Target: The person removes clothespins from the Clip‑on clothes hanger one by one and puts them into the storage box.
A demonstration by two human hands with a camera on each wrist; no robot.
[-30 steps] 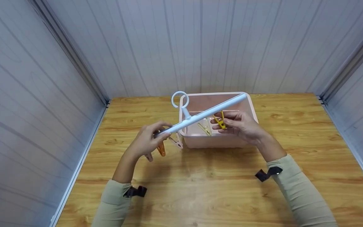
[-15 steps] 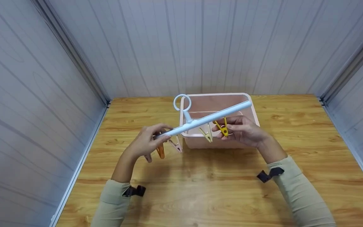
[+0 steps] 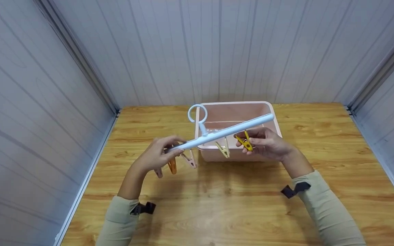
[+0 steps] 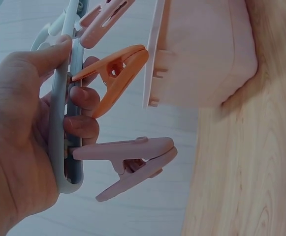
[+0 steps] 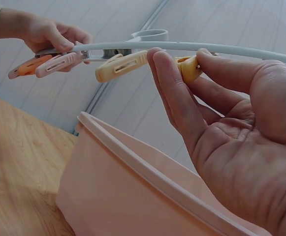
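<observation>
Pale blue plastic hanger bar (image 3: 217, 133) with a ring handle slants above the wooden desk (image 3: 238, 205), its left end low and near, its right end raised over the pink plastic tub (image 3: 275, 120) that stands at the far middle of the desk. The left hand (image 3: 156, 155) grips the bar's left end, fingers (image 4: 81, 98) curled round it. The right hand (image 3: 268, 143) pinches the yellow plastic clothes peg (image 3: 245, 141) between thumb and fingertips just under the bar's right half. A cream peg (image 3: 223, 149) hangs from the bar between the two hands, in front of the tub's near wall. An orange peg (image 3: 172, 166) and two pink pegs (image 3: 190, 160) hang beside the left hand. Grey panelled walls (image 3: 217, 51) close in the desk on three sides.

The left wrist view shows the curled fingers touching the orange peg and the nearest pink peg (image 4: 128, 164), which the head view hides behind the hand. The right wrist view shows the yellow peg (image 5: 189, 69) mostly covered by the fingers, and the tub's rim (image 5: 147, 169) directly below the palm.
</observation>
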